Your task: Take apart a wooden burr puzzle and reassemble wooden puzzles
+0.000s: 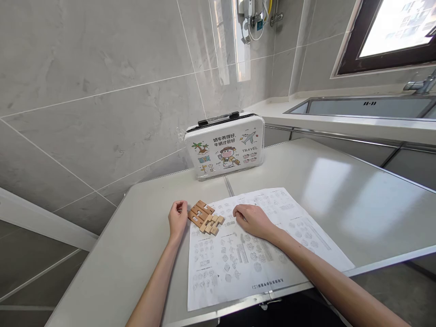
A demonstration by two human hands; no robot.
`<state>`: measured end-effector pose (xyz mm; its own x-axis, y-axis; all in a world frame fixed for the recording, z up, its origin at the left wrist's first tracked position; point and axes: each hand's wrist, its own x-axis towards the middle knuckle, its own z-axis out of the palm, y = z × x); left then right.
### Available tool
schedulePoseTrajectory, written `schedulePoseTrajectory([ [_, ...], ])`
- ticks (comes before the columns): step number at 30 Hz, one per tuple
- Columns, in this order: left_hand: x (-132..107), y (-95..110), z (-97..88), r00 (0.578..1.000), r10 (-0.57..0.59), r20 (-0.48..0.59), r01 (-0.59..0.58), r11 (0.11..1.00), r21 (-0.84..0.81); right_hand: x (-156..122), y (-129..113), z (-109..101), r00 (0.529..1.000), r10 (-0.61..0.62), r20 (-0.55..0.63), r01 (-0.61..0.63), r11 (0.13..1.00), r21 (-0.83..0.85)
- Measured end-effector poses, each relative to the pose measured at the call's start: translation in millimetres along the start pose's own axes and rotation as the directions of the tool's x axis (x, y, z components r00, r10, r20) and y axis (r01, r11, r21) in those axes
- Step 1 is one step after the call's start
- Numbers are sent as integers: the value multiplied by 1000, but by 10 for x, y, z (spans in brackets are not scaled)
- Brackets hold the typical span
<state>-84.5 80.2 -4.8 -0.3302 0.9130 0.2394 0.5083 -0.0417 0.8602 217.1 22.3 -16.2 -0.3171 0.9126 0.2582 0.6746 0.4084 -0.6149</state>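
Observation:
A cluster of notched wooden puzzle pieces (205, 217) lies on the upper left corner of a large printed instruction sheet (259, 245) on the pale table (136, 254). My left hand (177, 218) rests on the table with its fingers curled, touching the left end of the wooden pieces. My right hand (250, 219) lies on the sheet just right of the pieces, fingers curled under, a small gap apart from them. Nothing shows inside either hand.
A white tin case (225, 147) with cartoon travel pictures and a black handle stands against the tiled wall behind the sheet. A steel sink (368, 108) and a tap (420, 84) sit on the counter at the right, under a window.

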Motion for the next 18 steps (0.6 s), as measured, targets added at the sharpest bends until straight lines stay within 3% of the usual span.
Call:
schedulePoseTrajectory([
  [12, -14, -2, 21, 996, 89, 28, -90, 995, 50, -5, 17, 14, 1000, -2, 0, 2, 1000, -18],
  [18, -45, 41, 29, 974, 196, 116, -208, 973, 102, 5, 26, 16, 1000, -8, -9, 8, 1000, -10],
])
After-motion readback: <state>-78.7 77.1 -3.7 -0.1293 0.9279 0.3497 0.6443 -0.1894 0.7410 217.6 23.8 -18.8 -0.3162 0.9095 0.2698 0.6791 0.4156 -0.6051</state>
